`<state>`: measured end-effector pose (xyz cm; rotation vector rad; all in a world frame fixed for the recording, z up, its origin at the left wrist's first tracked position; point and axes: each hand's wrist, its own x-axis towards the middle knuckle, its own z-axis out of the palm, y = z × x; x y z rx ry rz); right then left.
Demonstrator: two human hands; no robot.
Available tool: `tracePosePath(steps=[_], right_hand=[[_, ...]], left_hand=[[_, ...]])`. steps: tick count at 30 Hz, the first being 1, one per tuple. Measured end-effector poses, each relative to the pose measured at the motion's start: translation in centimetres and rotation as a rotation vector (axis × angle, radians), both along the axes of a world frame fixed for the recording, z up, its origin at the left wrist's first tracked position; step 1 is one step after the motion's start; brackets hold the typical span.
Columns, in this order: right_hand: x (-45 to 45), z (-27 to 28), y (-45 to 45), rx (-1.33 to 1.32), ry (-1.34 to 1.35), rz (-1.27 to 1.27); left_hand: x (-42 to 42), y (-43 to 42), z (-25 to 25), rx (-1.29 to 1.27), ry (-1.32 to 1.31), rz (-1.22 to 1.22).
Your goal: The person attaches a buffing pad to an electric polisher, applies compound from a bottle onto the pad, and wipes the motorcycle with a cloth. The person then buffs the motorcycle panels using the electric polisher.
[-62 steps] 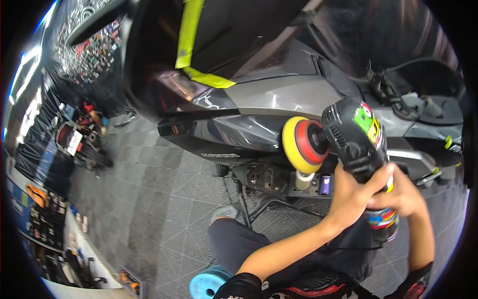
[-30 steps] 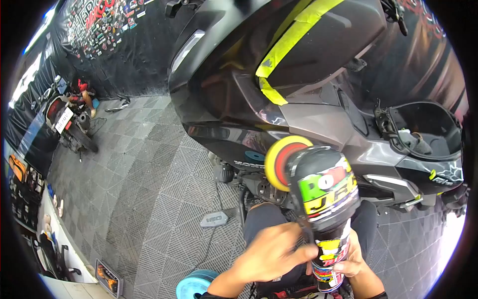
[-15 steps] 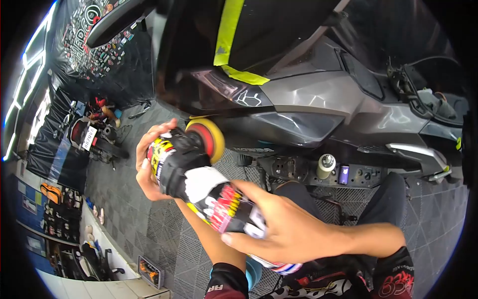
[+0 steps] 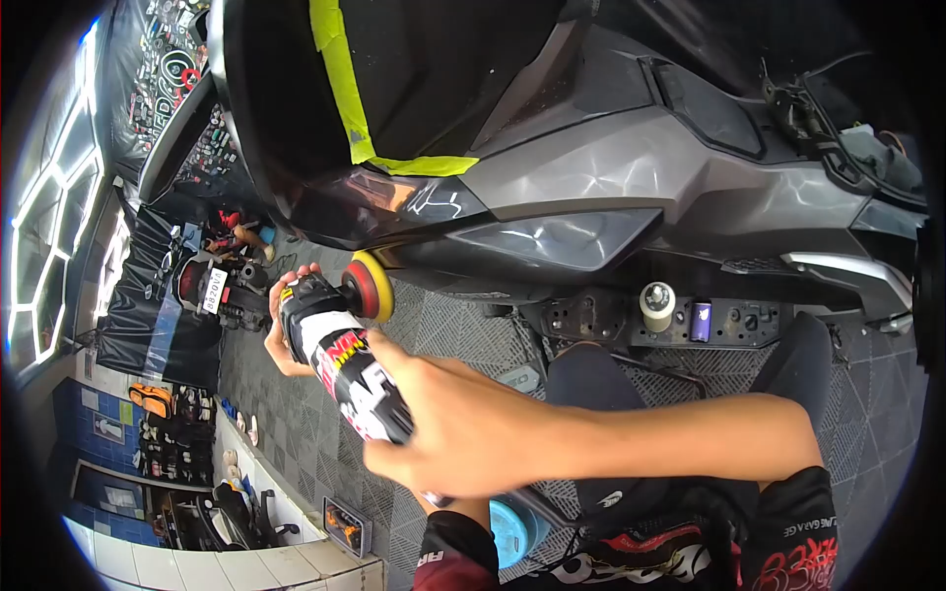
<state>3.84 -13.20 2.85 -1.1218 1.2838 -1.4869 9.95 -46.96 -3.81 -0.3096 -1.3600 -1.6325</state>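
A sticker-covered polisher (image 4: 340, 366) is held in both hands beside a grey motor scooter (image 4: 581, 177). My right hand (image 4: 463, 419) wraps round its body and rear handle. My left hand (image 4: 281, 340) grips the head end, its fingers partly hidden behind the tool. The yellow and red round pad (image 4: 371, 287) faces the scooter's dark lower front edge; whether it touches cannot be made out. Yellow-green masking tape (image 4: 345, 98) runs along the dark panel above.
A pale bottle (image 4: 656, 307) and a purple can (image 4: 701, 322) stand on the scooter's footboard. Under my arms is a blue bucket (image 4: 507, 532). Another motorcycle (image 4: 232, 300) is parked at the left, with a white-topped low wall (image 4: 227, 571) below.
The view has shifted, and the scooter's tape now appears further left. The polisher has turned more upright, with its pad smaller and further from me. My right forearm now stretches further across.
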Motion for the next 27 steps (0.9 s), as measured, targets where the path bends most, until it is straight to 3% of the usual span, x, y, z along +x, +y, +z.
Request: tracePosePath(steps=[1, 3, 4, 7, 8, 11, 13, 16, 19, 22, 23, 25, 27], right_hand=[[-0.4, 0.4, 1.7, 0.045, -0.075, 0.094], [0.9, -2.3, 3.3, -0.163, 0.100, -0.157], [0.5, -2.1, 4.9, -0.112, 0.031, -0.085], [1.3, -4.5, 7.5, -0.298, -0.071, -0.129], [1.4, -4.7, 8.1, -0.281, 0.031, -0.153], [1.6, -3.8, 7.0, -0.213, -0.008, -0.153], [0.8, -2.2, 5.9, -0.117, 0.035, -0.142], [0.3, -1.8, 5.1, -0.114, 0.026, -0.137], [0.1, -2.5, 7.1, -0.153, 0.001, -0.122], [1.4, -5.6, 10.1, -0.316, -0.044, -0.167], [1.7, -6.6, 11.1, -0.366, -0.097, -0.163], [2.8, -8.7, 12.4, -0.390, -0.116, -0.184], [3.7, -8.9, 13.0, -0.354, -0.119, -0.197]], left_hand=[[0.1, 0.4, 0.2, -0.140, 0.022, -0.040], [0.0, 3.0, 1.2, -0.262, 0.025, -0.186], [-0.4, 6.4, 2.3, -0.100, 0.010, -0.073], [-0.9, 10.8, 3.7, -0.163, -0.022, -0.035], [-1.0, 10.3, 3.6, -0.238, -0.019, -0.039], [-0.7, 10.0, 3.7, -0.084, -0.008, -0.076], [0.2, 6.6, 3.9, 0.002, -0.147, 0.050], [0.3, 4.8, 4.1, -0.028, -0.156, 0.078], [-0.1, 6.9, 3.8, -0.170, -0.112, 0.078], [-1.9, 11.3, 4.1, -0.471, 0.014, 0.087], [-2.3, 13.6, 4.1, -0.516, 0.040, 0.055], [-2.3, 17.7, 4.9, -0.345, -0.062, -0.215], [-2.4, 18.5, 4.7, -0.360, -0.056, -0.245]])
